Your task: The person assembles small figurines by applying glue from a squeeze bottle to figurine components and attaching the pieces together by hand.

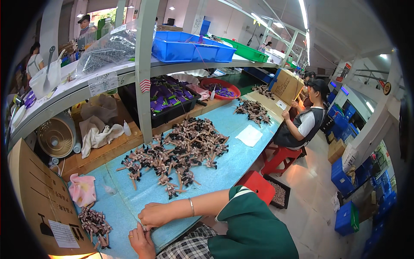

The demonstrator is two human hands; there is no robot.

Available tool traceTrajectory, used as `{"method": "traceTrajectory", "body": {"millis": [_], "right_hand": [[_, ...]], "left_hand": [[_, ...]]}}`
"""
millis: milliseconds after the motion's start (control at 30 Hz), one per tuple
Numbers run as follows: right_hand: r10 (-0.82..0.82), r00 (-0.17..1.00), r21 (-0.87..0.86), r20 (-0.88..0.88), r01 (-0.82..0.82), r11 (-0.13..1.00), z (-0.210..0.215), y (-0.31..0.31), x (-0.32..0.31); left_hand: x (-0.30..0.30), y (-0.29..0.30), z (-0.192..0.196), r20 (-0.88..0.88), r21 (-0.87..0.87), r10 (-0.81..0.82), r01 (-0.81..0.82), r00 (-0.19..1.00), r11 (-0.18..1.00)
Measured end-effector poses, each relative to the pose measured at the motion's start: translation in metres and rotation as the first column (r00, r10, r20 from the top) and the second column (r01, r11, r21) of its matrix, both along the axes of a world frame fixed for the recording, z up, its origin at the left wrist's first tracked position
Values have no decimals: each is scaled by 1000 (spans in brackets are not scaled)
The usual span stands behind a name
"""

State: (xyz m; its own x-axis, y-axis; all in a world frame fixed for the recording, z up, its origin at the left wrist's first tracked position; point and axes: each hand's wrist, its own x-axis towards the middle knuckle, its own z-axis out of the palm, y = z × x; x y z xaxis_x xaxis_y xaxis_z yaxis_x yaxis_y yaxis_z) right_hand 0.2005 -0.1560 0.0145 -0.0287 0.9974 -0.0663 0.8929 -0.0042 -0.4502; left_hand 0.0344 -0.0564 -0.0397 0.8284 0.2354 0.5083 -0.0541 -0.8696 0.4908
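Fingers [145, 225] of both hands pinch sm. part [142, 228] at bench edge [172, 235].

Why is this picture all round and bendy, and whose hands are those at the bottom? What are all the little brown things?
The picture comes from a camera worn on a person's head, looking down. Its wide lens bends straight edges, so everything looks round.

The two hands at the bottom belong to that person. The right hand wears a thin bracelet, and the left hand has a ring. They meet over something tiny on the blue table mat; it is too small to tell what.

The little things are small brown and black parts. A big pile lies in the middle and a smaller pile sits by the left hand, beside a cardboard box. A pink cloth lies nearby. Further along, another worker sits on a red stool.
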Motion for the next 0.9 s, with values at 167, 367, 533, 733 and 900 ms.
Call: {"method": "traceTrajectory", "body": {"millis": [167, 367, 533, 733, 900], "right_hand": [[194, 971, -9, 138, -195, 981, 7, 19, 6], [229, 942, 41, 244, -246, 968, -2, 25, 5], [233, 929, 78, 287, -265, 961, -3, 24, 3], [204, 947, 38, 249, -220, 975, -7, 23, 4], [227, 955, -10, 189, -230, 973, 7, 23, 6]], "left_hand": [[1, 3, -5, 8, 4, -4, 4, 1000, 1000], [0, 5, -12, -23, -19, -16, 15, 1000, 1000], [0, 5, -15, 1, -24, -14, 14, 1000, 1000], [0, 6, -9, 58, 28, -36, 35, 998, 999], [-3, 4, -5, 17, 17, -23, 23, 1000, 1000]]}}
